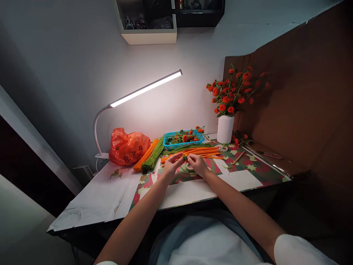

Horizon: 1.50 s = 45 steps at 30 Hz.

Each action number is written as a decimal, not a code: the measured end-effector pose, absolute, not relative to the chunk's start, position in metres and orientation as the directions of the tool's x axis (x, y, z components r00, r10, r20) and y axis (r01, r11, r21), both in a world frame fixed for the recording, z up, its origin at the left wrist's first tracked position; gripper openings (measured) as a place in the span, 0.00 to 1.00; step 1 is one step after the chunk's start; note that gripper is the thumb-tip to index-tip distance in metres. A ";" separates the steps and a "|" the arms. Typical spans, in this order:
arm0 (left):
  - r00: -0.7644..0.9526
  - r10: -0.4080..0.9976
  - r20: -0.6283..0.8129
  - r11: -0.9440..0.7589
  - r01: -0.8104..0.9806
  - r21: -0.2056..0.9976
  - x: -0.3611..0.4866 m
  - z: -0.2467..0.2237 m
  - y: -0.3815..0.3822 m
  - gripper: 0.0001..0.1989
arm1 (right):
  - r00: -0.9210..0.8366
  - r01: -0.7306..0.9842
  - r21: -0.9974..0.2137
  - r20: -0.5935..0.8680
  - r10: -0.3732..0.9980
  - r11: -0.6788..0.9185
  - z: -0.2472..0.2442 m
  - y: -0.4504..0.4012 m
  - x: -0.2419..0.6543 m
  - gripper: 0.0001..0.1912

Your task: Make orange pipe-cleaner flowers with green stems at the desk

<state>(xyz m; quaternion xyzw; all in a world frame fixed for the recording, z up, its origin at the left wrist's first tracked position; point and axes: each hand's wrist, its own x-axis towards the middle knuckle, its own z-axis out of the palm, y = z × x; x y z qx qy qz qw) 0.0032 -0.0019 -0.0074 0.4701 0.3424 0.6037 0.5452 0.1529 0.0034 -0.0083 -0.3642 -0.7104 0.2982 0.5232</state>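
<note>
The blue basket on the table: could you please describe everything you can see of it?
The blue basket is shallow and roughly rectangular, with low walls, and looks like plastic. It sits upright near the back of the table. Green stems and red-orange blooms fill it, some poking past its right end, and they hide its floor. Neither the left hand nor the right hand touches it.

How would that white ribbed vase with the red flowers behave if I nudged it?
Pushed near the top, the white vase could well tip, being narrow with the red flowers spreading wide above it. Those would probably sway, since their stems look thin. The vase's vertical ribs might give fingers some grip.
</note>
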 end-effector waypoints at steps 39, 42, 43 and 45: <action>0.162 0.817 0.554 -0.568 0.395 0.722 -0.005 -0.005 -0.005 0.02 | -0.515 0.582 -0.211 0.651 0.557 0.785 -0.013 0.011 0.160 0.11; 0.134 0.776 0.617 -0.598 0.467 0.651 -0.001 -0.007 -0.006 0.03 | -0.453 0.604 -0.237 0.683 0.573 0.761 -0.016 0.014 0.156 0.11; 0.124 0.768 0.628 -0.600 0.482 0.639 0.000 -0.007 -0.006 0.03 | -0.433 0.607 -0.253 0.689 0.581 0.753 -0.016 0.014 0.155 0.11; 0.074 0.769 0.635 -0.585 0.483 0.651 0.004 -0.008 -0.006 0.03 | -0.391 0.603 -0.297 0.699 0.599 0.740 -0.016 0.014 0.153 0.11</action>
